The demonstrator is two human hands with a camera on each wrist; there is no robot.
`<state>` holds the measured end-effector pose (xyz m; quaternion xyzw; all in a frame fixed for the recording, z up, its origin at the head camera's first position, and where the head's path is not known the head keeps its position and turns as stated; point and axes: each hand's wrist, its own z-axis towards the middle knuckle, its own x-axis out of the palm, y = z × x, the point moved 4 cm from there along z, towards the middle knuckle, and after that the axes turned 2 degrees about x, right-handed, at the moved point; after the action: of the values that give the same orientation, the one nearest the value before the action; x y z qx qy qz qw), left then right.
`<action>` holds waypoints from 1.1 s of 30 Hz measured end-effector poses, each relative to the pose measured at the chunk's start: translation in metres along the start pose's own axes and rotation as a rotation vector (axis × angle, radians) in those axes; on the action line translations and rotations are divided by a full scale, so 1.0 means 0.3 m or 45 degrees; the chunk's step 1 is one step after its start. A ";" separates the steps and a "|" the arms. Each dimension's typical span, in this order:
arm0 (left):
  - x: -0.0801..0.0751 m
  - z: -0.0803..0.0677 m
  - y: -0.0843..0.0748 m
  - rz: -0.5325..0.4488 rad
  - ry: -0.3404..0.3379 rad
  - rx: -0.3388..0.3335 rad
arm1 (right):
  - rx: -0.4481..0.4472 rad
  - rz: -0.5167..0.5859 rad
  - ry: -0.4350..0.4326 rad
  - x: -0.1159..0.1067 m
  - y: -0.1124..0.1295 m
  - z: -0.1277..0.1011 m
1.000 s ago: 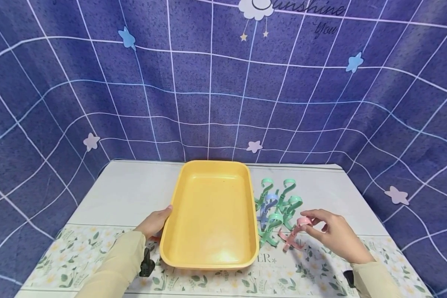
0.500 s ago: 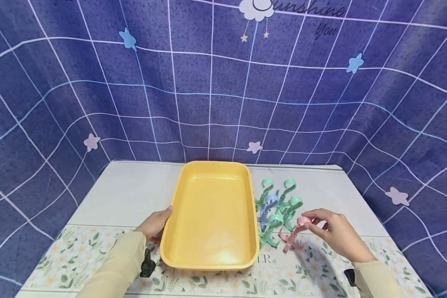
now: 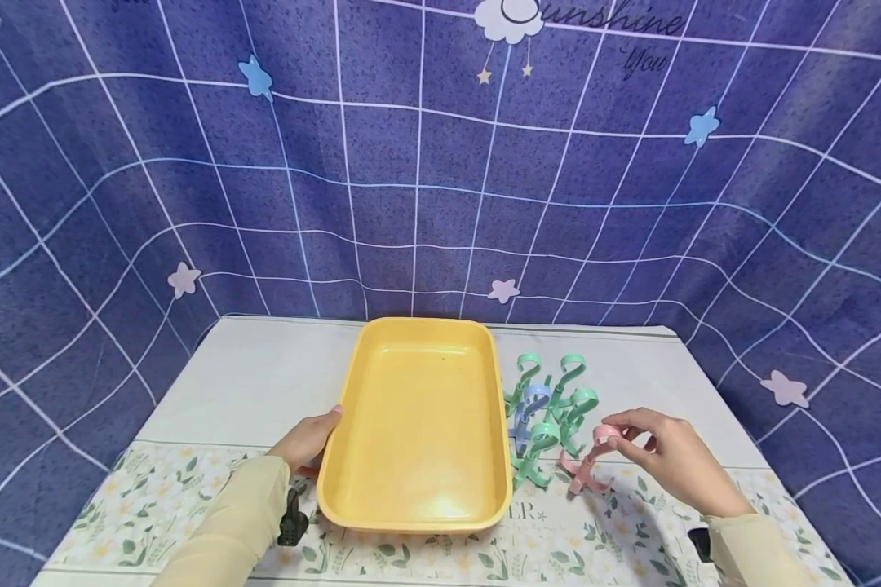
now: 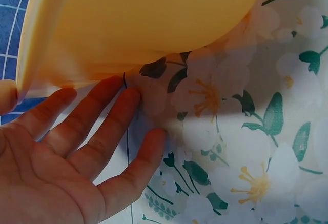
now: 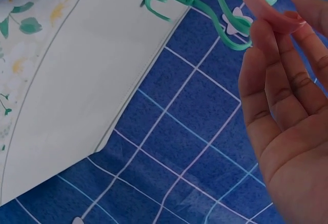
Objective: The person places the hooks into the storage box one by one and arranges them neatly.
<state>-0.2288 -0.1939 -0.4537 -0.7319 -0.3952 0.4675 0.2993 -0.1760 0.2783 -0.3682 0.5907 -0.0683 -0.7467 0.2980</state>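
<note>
The blue grid-patterned backdrop point(image 3: 440, 163) carries dark script at its top edge, beside a white cloud point(image 3: 509, 18) with small hanging stars: the upper word is cut by the frame and reads roughly "unshine", with "You" just beneath it. On the floral tablecloth point(image 3: 595, 530), just beside the near right corner of the yellow tray point(image 3: 414, 424), the grey printed letters "ER" and a small star mark can be read; whatever precedes them is hidden by the tray.

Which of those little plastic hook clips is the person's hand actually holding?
The pink clip, the only pink one, nearest the right hand, which pinches its loop; the green clips lie untouched.
</note>
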 end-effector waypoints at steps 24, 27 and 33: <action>0.005 -0.010 0.006 -0.045 0.005 0.027 | -0.184 -0.095 -0.107 -0.114 0.085 0.021; 0.004 -0.010 0.008 -0.048 0.004 0.026 | -0.191 -0.109 -0.110 -0.134 0.096 0.026; 0.002 -0.009 0.009 -0.048 0.002 0.020 | -0.178 -0.132 -0.085 -0.174 0.118 0.039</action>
<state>-0.2254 -0.1948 -0.4552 -0.7223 -0.4049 0.4644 0.3141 -0.1674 0.2739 -0.3049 0.5462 0.0047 -0.7833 0.2969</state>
